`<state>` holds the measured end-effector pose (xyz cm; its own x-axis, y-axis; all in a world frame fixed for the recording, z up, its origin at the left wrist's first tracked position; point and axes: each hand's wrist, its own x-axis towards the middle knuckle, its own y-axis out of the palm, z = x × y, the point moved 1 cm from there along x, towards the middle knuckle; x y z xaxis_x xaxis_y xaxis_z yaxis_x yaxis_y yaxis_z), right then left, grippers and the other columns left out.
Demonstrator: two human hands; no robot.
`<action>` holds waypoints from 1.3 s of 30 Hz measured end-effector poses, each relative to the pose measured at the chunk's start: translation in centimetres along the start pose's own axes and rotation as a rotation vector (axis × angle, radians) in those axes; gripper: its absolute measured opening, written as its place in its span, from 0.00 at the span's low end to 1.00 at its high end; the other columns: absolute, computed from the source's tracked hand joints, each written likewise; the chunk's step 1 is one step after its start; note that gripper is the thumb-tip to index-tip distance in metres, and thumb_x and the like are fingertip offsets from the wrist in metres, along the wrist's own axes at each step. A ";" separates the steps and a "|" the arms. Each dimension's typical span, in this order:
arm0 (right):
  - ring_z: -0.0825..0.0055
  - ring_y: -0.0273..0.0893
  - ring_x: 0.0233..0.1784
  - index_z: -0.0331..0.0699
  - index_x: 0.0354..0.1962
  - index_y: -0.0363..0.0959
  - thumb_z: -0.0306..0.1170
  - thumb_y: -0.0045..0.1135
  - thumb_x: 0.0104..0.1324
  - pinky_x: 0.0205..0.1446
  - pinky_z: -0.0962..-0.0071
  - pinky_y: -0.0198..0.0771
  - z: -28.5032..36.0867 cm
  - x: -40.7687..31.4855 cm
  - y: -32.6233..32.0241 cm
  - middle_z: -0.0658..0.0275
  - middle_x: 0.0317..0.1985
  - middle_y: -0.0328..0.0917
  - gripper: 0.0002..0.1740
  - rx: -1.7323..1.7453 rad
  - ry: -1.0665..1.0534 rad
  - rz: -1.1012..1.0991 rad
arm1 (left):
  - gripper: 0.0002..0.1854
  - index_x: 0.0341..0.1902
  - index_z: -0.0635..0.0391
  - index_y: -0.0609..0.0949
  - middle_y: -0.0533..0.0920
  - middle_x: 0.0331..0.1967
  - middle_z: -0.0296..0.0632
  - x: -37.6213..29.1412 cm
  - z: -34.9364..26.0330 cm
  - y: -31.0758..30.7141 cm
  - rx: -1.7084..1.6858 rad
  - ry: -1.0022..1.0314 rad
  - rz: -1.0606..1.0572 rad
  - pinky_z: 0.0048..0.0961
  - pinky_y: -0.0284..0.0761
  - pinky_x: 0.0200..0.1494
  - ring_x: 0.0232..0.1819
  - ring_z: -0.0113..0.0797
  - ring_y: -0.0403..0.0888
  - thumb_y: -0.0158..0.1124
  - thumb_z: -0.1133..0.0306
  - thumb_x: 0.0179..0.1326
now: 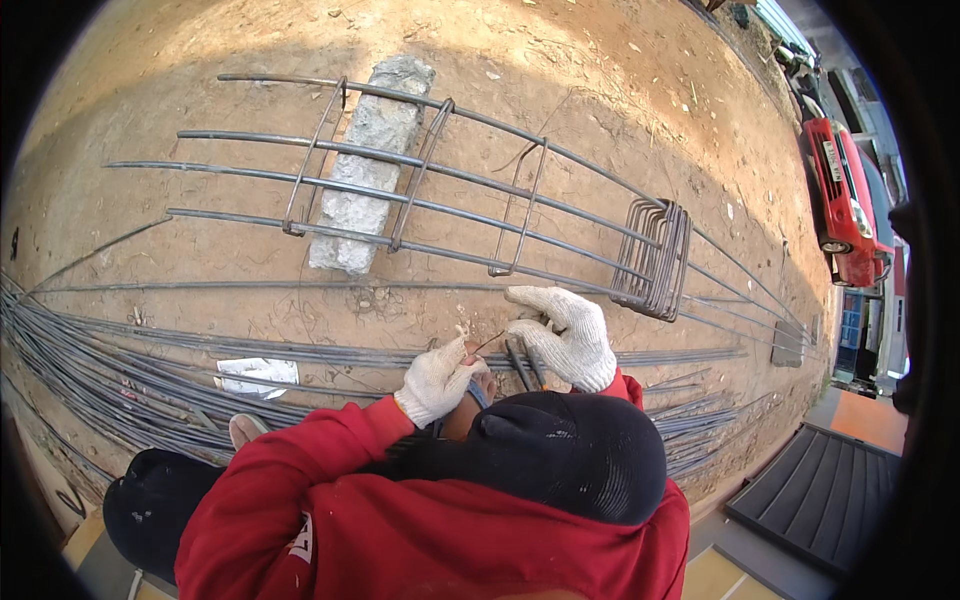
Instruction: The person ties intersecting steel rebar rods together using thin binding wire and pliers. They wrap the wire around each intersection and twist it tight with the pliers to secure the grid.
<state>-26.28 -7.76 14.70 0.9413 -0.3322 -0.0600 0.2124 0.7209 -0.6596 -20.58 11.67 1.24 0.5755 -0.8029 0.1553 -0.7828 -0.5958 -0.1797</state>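
My left hand (437,381), in a white knit glove, pinches a thin piece of tie wire (491,343) over my foot. Close to the wire's other end is my right hand (568,335), gloved too, its thumb and fingers curved; whether it grips the wire I cannot tell. Pincers (523,366) with orange-tipped handles lie just below it. Beyond my hands, a cage of long steel rebars (465,174) rests on a rough concrete block (373,169). Spaced rectangular stirrups (531,206) surround the bars at the left and middle, and a tight bundle of stirrups (654,259) hangs around them at the right.
Many loose rebars (150,367) lie on the dirt beneath and beside me. White scrap paper (259,376) lies on them. Another block (787,343) is under the cage's far end. A red car (847,195) stands at far right, near a dark metal panel (817,491).
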 end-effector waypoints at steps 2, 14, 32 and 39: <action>0.72 0.82 0.35 0.36 0.52 0.80 0.30 0.74 0.54 0.37 0.76 0.75 -0.2 -0.2 0.2 0.57 0.38 0.84 0.26 0.148 0.043 -0.083 | 0.11 0.48 0.58 0.81 0.82 0.30 0.48 -0.7 0.5 0.1 -0.079 -0.197 -0.018 0.38 0.78 0.36 0.32 0.52 0.82 0.56 0.72 0.65; 0.55 0.71 0.61 0.44 0.52 0.77 0.33 0.72 0.50 0.65 0.56 0.66 -2.8 0.6 0.2 0.58 0.54 0.76 0.29 -0.478 -0.218 -0.456 | 0.09 0.45 0.60 0.79 0.82 0.32 0.38 -1.7 2.9 0.1 -0.039 -0.611 -0.175 0.27 0.76 0.40 0.35 0.28 0.79 0.64 0.70 0.65; 0.50 0.66 0.65 0.48 0.55 0.77 0.37 0.73 0.48 0.69 0.48 0.59 -3.5 2.7 2.4 0.57 0.60 0.73 0.33 -0.539 -0.314 -0.391 | 0.20 0.60 0.60 0.80 0.79 0.49 0.48 3.4 1.1 0.2 -0.151 -0.251 -0.320 0.32 0.73 0.54 0.48 0.38 0.78 0.63 0.70 0.64; 0.50 0.69 0.62 0.45 0.53 0.77 0.34 0.73 0.45 0.66 0.49 0.63 -4.4 3.2 2.9 0.58 0.59 0.75 0.33 -0.499 -0.347 -0.451 | 0.23 0.65 0.61 0.76 0.81 0.50 0.45 6.3 0.2 1.1 -0.286 -0.319 -0.270 0.27 0.76 0.50 0.45 0.32 0.78 0.61 0.73 0.65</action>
<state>-23.83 -9.34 9.30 0.8375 -0.2598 0.4807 0.5300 0.1724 -0.8303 -17.77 5.99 1.87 0.7751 -0.6131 -0.1528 -0.6040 -0.7899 0.1059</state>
